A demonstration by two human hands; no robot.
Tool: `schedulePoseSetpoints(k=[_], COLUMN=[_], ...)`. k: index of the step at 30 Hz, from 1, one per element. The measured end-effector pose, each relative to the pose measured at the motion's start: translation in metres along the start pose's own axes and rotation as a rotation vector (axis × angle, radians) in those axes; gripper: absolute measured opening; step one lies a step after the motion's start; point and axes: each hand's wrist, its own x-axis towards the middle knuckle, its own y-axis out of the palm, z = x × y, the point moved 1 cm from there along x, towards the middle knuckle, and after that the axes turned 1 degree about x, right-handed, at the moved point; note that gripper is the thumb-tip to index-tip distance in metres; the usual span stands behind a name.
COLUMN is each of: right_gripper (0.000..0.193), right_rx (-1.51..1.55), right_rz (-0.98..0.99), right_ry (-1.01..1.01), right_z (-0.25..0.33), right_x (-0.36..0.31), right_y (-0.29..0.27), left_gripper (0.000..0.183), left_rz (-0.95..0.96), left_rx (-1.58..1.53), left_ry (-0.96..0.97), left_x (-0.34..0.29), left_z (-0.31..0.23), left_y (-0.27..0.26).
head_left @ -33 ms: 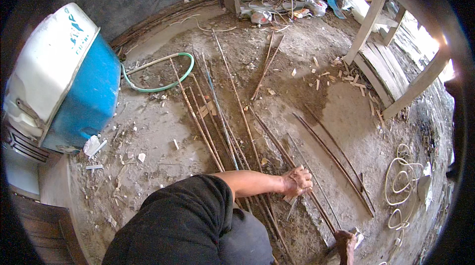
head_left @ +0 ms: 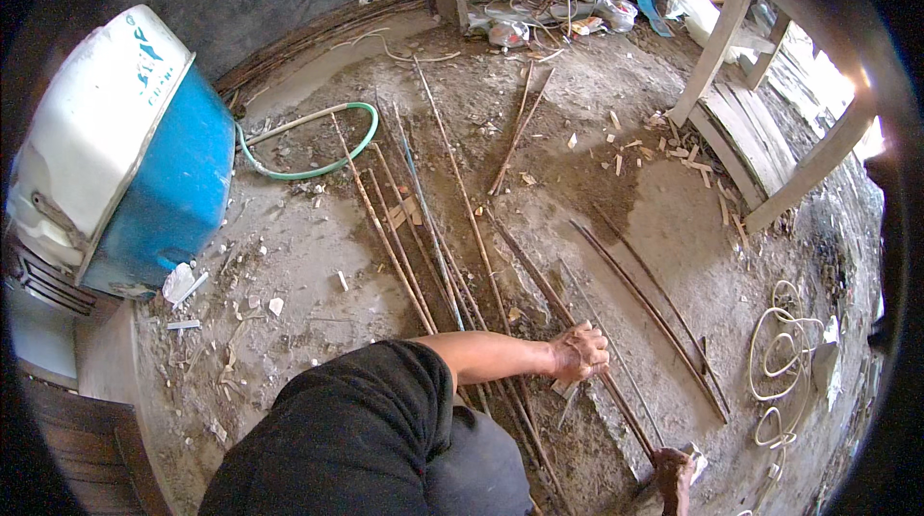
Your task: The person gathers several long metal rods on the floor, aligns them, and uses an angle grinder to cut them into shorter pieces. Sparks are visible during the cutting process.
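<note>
Grasping a long rusty bar [head_left: 535, 272], L hand [head_left: 578, 352] has fingers wrapped round it; bar lies slantwise nr other rods [head_left: 450, 290], low over dirt floor [head_left: 693, 256]. R hand [head_left: 674, 468] is curled at bar's lower end w/ pale piece [head_left: 698, 463] beside it, wrist cut off by bottom edge; can't tell if R grip clasps bar, pale piece or both. Section under L fist hidden; single or doubled bar unclear. Black sleeve [head_left: 346, 420] & forearm [head_left: 496, 360] cover parts of rods. Vs. prev. frame: practically same, hands & bar unmoved.
</note>
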Motion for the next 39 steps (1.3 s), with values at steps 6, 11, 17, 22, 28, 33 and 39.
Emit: schedulePoseSetpoints(k=[6, 11, 17, 22, 28, 33, 39], right_gripper=[0.024, 0.02, 0.009, 0.009, 0.011, 0.02, 0.017], right_rx=[-0.451, -0.726, -0.78, -0.817, -0.73, -0.811, -0.549], right_rz=[-0.072, -0.213, -0.233, -0.244, -0.3, -0.318, -0.387], right_ry=[-0.04, -0.258, -0.348, -0.379, -0.447, -0.374, -0.381], right_z=[0.028, 0.054, 0.067, 0.062, 0.059, 0.088, 0.094], right_x=[0.002, -0.005, -0.004, -0.002, -0.006, -0.026, -0.103], right_y=[0.008, 0.03, 0.042, 0.045, 0.051, 0.053, 0.056], left_gripper=[0.024, 0.021, 0.02, 0.023, 0.026, 0.016, 0.02], left_rz=[-0.096, -0.182, -0.147, -0.081, -0.094, -0.047, -0.161], left_rx=[-0.036, -0.014, -0.029, -0.009, -0.072, 0.17, 0.042], left_ry=[-0.019, 0.03, -0.012, -0.064, -0.054, 0.121, 0.155], left_x=[0.002, 0.0, -0.002, -0.001, -0.003, 0.003, -0.046], left_z=[0.009, 0.025, 0.029, 0.025, 0.025, 0.037, 0.04], left_y=[-0.003, -0.002, -0.006, -0.013, -0.016, -0.022, -0.078])
